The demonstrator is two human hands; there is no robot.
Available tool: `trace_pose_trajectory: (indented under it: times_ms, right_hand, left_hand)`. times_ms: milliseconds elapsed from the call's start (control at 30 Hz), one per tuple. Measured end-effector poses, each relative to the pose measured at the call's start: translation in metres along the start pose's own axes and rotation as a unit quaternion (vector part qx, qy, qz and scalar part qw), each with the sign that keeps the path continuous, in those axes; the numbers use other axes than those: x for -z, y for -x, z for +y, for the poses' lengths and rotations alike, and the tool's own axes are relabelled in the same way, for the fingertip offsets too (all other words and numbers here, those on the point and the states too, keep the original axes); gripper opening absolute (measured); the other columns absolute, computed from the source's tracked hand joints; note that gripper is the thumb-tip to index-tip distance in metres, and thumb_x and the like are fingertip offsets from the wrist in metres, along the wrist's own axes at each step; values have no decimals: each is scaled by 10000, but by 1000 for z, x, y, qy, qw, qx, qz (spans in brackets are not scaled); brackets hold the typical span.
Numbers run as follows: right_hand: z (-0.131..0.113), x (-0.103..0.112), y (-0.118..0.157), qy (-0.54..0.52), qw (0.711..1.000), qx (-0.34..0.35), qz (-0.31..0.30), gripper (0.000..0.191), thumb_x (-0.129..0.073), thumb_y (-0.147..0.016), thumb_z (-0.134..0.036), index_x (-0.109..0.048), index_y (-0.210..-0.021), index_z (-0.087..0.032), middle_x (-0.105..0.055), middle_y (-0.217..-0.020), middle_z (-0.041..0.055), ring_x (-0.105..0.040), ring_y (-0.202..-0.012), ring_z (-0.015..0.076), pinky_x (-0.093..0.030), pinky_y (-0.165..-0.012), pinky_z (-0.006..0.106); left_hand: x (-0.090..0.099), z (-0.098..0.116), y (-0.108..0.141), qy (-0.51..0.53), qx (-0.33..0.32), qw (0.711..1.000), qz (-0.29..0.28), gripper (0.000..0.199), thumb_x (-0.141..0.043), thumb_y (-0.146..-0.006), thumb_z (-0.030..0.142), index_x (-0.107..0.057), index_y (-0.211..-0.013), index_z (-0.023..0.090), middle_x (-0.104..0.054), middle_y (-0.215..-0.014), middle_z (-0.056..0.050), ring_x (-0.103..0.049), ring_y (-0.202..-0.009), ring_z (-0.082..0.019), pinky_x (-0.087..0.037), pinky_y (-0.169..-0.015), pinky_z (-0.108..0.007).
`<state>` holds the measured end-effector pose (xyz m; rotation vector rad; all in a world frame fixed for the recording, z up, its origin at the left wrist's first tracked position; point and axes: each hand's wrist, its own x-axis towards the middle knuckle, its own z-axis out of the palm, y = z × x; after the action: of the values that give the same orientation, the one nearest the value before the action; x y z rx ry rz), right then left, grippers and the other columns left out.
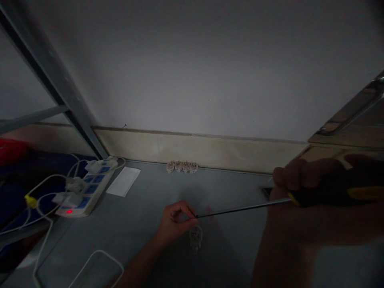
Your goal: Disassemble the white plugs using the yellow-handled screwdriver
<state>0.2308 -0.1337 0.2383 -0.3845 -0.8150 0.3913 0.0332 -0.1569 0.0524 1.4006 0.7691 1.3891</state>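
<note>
My right hand (306,176) is closed round the black and yellow handle of a screwdriver (246,209), whose long shaft points left, nearly level. At the shaft's tip, the thumb and forefinger of my left hand (175,220) are pinched together. Whatever they hold there is too small and dark to make out. Just below these fingertips lies a small whitish, see-through part (196,240) on the grey tabletop (231,248). Several similar pale parts (182,166) stand in a row at the back edge, close to the wall.
At left, a white power strip (90,192) with blue sockets carries plugs, cables and a lit red switch. A white paper (123,181) lies beside it. A metal frame post (60,88) rises at left. A shiny metal cabinet (354,120) stands at right.
</note>
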Motion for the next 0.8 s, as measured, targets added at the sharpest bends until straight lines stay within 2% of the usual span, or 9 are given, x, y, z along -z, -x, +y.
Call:
trace_pose_trajectory:
  times_ms: [200,333,467,600,667,700,733,800]
  right_hand:
    - [0,-10,8,7,997,-35,-69,387,-500,-842,-582,-548,-878,-200,-382,-486,-77,-278,-377,95,-237,-295,235]
    - [-2,-24,17,7,996,-59,-66,395,-539,-828,-586,-553,-874,-194,-392,-486,-76,-280,-376,88,-242,-299,221]
    - [-7,-35,29,14,995,-55,-81,394,-579,-824,-575,-572,-904,-189,-403,-503,-70,-289,-393,89,-263,-332,224]
    - [-7,-40,40,-10,992,-69,-107,346,-590,-851,-523,-584,-929,-185,-400,-535,-65,-328,-417,84,-261,-371,216]
    - [-5,-41,43,-22,992,-66,-103,311,-587,-861,-483,-593,-931,-180,-405,-545,-61,-346,-423,83,-269,-375,213]
    - [-4,-40,42,-22,993,-64,-100,305,-585,-864,-473,-597,-934,-177,-407,-546,-61,-349,-424,83,-274,-374,213]
    - [-3,-40,42,-19,993,-65,-93,306,-585,-865,-470,-600,-937,-173,-408,-546,-61,-346,-424,84,-276,-373,215]
    - [-2,-38,39,-5,995,-66,-76,320,-598,-855,-476,-600,-935,-166,-412,-542,-61,-335,-421,85,-261,-365,217]
  left_hand:
    - [2,5,3,-72,-21,997,-14,200,-791,-766,303,-670,-656,189,-695,-695,-47,-656,-676,-184,-502,-671,-313]
    - [1,6,6,-155,-30,987,-34,198,-759,-768,264,-627,-636,199,-689,-688,-44,-656,-677,-199,-497,-667,-335]
    - [-2,7,6,-164,-12,986,-23,233,-741,-751,219,-559,-606,205,-678,-704,-31,-644,-661,-183,-490,-644,-313]
    - [-6,6,6,-164,-5,986,-39,263,-728,-753,195,-508,-609,210,-665,-701,-18,-635,-661,-173,-483,-651,-302]
    - [-6,7,5,-157,8,986,-54,231,-735,-762,214,-522,-674,212,-677,-752,-21,-637,-701,-174,-485,-683,-304]
    - [-4,9,5,-157,17,985,-63,221,-767,-741,238,-547,-749,213,-693,-841,-34,-639,-750,-182,-486,-706,-308]
    - [-2,11,3,-162,28,984,-75,302,-817,-693,271,-569,-857,215,-693,-968,-54,-635,-815,-196,-486,-734,-315]
    - [5,15,1,-192,52,974,-111,685,-912,-545,344,-541,-1109,227,-604,-1231,-95,-598,-972,-237,-483,-811,-343]
